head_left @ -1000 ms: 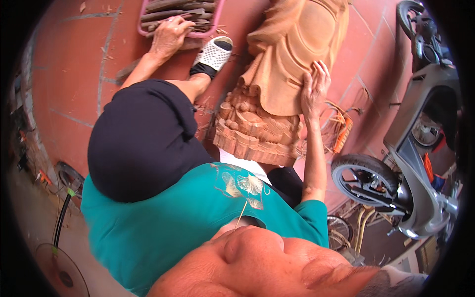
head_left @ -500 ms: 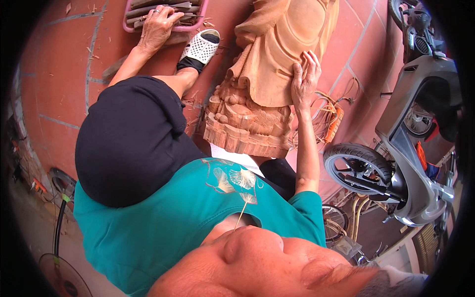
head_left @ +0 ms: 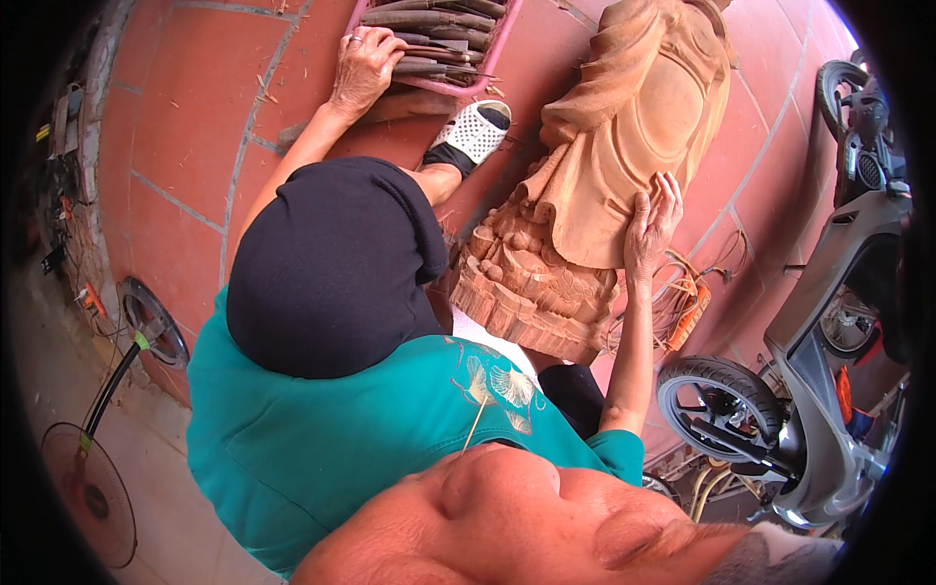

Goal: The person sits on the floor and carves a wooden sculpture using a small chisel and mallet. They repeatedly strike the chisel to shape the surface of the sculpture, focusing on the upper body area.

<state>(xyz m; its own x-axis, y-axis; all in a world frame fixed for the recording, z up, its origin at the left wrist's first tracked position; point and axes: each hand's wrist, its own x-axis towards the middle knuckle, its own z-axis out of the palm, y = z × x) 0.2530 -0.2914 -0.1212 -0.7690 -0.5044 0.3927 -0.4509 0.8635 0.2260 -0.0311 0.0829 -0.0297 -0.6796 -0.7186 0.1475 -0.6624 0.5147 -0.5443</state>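
A carved wooden statue (head_left: pixel 643 117) with draped folds and a rough, rocky base lies on the floor in front of me. My right hand (head_left: pixel 653 229) rests flat on its lower robe, fingers stretched and slightly apart, holding nothing. To the left, my left hand (head_left: pixel 367 70), with a ring on one finger, reaches the near left side of a pink plastic tray (head_left: pixel 502 49). Long, dark, chisel-like tools (head_left: pixel 434 19) lie in the tray. The left fingers are curled at the ends of these tools; whether they grip one is partly hidden.
My foot in a white perforated clog (head_left: pixel 476 132) stands between tray and statue. A wooden piece (head_left: pixel 419 104) lies beside the tray. Right of the statue are a coiled cord and an orange tool (head_left: pixel 690 314), then a grey motorbike (head_left: pixel 819 331). A fan (head_left: pixel 93 497) is at lower left.
The view has shifted, so tray, statue and hands appear lower and further right. My left hand stays at the tray's tools, and my right hand remains on the statue.
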